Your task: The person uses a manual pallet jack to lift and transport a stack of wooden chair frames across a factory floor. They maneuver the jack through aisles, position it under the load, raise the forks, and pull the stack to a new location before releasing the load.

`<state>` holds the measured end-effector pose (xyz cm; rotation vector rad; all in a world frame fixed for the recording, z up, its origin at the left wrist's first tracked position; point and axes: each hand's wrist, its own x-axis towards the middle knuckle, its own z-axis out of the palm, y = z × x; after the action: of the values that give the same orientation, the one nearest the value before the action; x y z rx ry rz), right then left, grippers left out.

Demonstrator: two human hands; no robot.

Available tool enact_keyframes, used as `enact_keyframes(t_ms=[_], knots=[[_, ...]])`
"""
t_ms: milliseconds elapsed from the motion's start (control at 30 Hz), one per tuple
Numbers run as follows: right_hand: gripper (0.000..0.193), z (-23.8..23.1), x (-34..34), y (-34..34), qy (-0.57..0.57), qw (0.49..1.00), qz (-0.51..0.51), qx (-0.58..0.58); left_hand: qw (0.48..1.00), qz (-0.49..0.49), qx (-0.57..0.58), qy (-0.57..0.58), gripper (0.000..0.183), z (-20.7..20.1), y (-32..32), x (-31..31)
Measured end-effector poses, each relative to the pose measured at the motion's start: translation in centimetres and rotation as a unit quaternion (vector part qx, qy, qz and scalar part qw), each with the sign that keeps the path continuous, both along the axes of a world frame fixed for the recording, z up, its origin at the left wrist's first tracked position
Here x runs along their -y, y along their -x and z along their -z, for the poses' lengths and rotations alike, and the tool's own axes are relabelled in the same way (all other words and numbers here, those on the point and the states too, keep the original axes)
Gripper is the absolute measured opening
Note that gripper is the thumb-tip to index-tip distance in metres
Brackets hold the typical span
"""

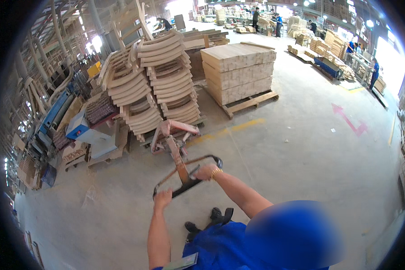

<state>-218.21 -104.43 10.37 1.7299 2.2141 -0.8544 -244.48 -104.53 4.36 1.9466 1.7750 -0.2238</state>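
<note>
Both my hands are closed on the handle of a pallet jack (177, 157), a worn reddish one with a dark loop grip. My left hand (163, 198) wraps the grip's near left end. Further right, my right hand (205, 172) holds the same bar close to a small lever, a yellow band on its wrist. The jack's head meets a pallet of stacked curved wooden pieces (155, 83), piled high in two columns. How far its forks reach under the load is hidden.
Beyond and to the right, a block of stacked timber (240, 72) sits on a wooden pallet (252, 104). A blue and white machine (92, 132) stands at left. Yellow floor line (227, 130) and a pink arrow (350, 120) mark the concrete. Several people work far off.
</note>
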Motion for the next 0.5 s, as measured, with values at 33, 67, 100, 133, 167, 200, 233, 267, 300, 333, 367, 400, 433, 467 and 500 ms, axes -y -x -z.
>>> enact_keyframes(t_ms=[33, 67, 100, 133, 167, 200, 233, 267, 300, 333, 367, 400, 433, 467, 500], knots=[[0.038, -0.7, 0.1, -0.7, -0.029, 0.999, -0.010, 0.017, 1.000, -0.008, 0.000, 0.018, 0.069, 0.7, -0.9, 0.9], [0.039, -1.1, -0.1, -1.0, -0.053, 0.998, -0.028, 0.035, 1.000, -0.019, -0.005, 0.013, 0.070, 0.1, -1.3, 0.5], [0.039, -1.2, -0.2, -1.1, -0.062, 0.997, -0.036, 0.019, 1.000, -0.028, -0.005, 0.002, 0.070, -1.2, -1.7, -0.4], [0.039, -0.6, 0.1, -1.4, -0.071, 0.997, -0.040, 0.008, 0.999, -0.028, -0.016, -0.031, 0.068, -2.4, -2.0, -0.9], [0.039, 0.3, 1.7, -0.9, -0.057, 0.997, -0.050, -0.004, 0.998, -0.033, -0.028, -0.040, 0.066, -1.7, -1.7, 0.9], [0.040, 0.7, 2.5, -0.6, -0.060, 0.997, -0.046, 0.001, 0.997, -0.039, -0.041, -0.050, 0.067, -1.1, -1.4, 2.5], [0.042, 0.6, 2.3, -0.7, -0.075, 0.996, -0.038, 0.007, 0.996, -0.047, -0.054, -0.059, 0.068, -0.8, -1.3, 3.3], [0.043, 0.2, 1.2, -1.5, -0.050, 0.998, -0.036, 0.003, 0.995, -0.025, -0.042, -0.091, 0.068, -1.0, -1.9, 2.0], [0.045, -0.3, 0.2, -2.3, -0.025, 0.999, -0.035, -0.002, 0.997, -0.026, -0.038, -0.062, 0.067, -1.2, -2.6, 0.9], [0.050, -0.5, 1.0, -2.0, -0.052, 0.998, -0.037, -0.028, 0.998, -0.043, -0.037, -0.019, 0.068, -1.4, -2.6, 1.5], [0.051, -0.8, 1.0, -2.7, -0.031, 0.999, -0.024, -0.020, 0.998, -0.048, -0.026, 0.017, 0.070, -1.8, -3.5, 1.7], [0.052, -0.9, 1.0, -2.6, -0.009, 1.000, -0.021, -0.019, 0.999, -0.042, -0.023, -0.012, 0.070, -1.6, -3.4, 2.1], [0.053, -1.0, 1.1, -2.3, 0.014, 1.000, -0.017, -0.018, 0.998, -0.037, -0.022, -0.042, 0.069, -1.4, -3.2, 2.7], [0.054, -1.0, 1.1, -2.6, 0.013, 1.000, -0.021, -0.005, 0.998, -0.042, -0.024, -0.031, 0.068, -1.6, -3.6, 2.9], [0.054, -0.6, 1.0, -3.0, 0.012, 1.000, -0.021, 0.008, 0.999, -0.043, -0.026, -0.021, 0.068, -1.9, -4.2, 3.0]])
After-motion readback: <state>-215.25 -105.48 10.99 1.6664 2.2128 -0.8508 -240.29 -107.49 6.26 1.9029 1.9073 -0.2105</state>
